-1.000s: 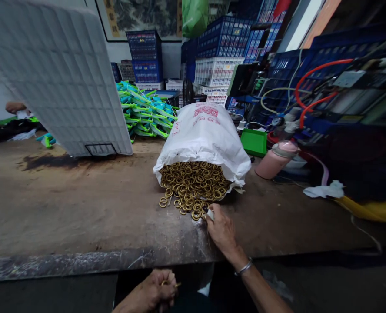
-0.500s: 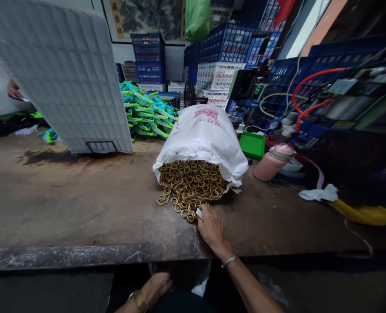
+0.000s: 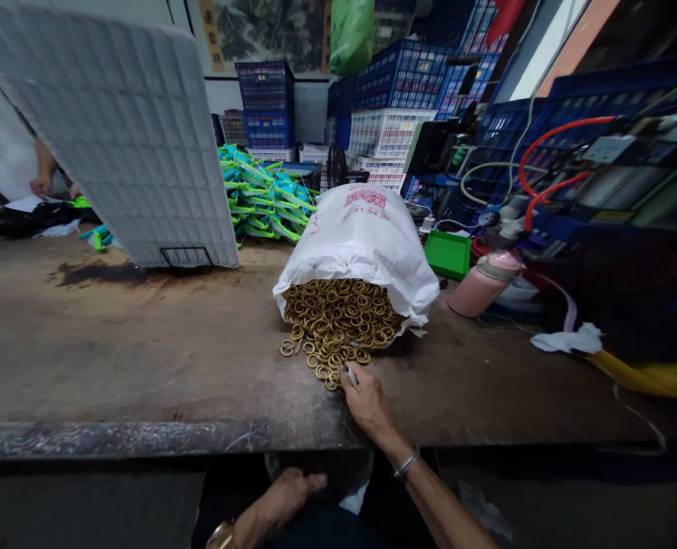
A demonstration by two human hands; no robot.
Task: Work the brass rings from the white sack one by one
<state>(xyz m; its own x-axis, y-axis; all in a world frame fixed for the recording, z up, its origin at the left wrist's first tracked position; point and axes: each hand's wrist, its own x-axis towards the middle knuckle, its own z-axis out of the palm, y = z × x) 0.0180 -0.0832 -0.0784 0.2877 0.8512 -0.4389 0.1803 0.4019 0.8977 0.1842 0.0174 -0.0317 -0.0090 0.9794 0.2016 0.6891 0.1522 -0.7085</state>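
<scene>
A white woven sack (image 3: 361,236) with red print lies on its side on the wooden table (image 3: 144,366). Brass-coloured rings (image 3: 338,309) fill its mouth and spill out in a small heap. My right hand (image 3: 368,400) is closed on a small white tool (image 3: 350,374) with a dark tip, touching the front of the heap. Below the table edge, my left hand (image 3: 284,496) is over my lap, thumb stretched to the right; its other fingers are lost in shadow. Beside it hangs a pale, plastic-looking sheet or bag (image 3: 354,497), partly hidden.
A tall white padded panel (image 3: 144,145) stands on the left, with another person's hand (image 3: 44,179) behind it. Green and blue plastic pieces (image 3: 267,194) are piled behind the sack. To the right are a green tray (image 3: 448,253), a pink bottle (image 3: 481,288) and hoses.
My left hand has moved up and to the right, its thumb now stretched out. My right hand stays at the rings with the tool. The other person's hand shows more.
</scene>
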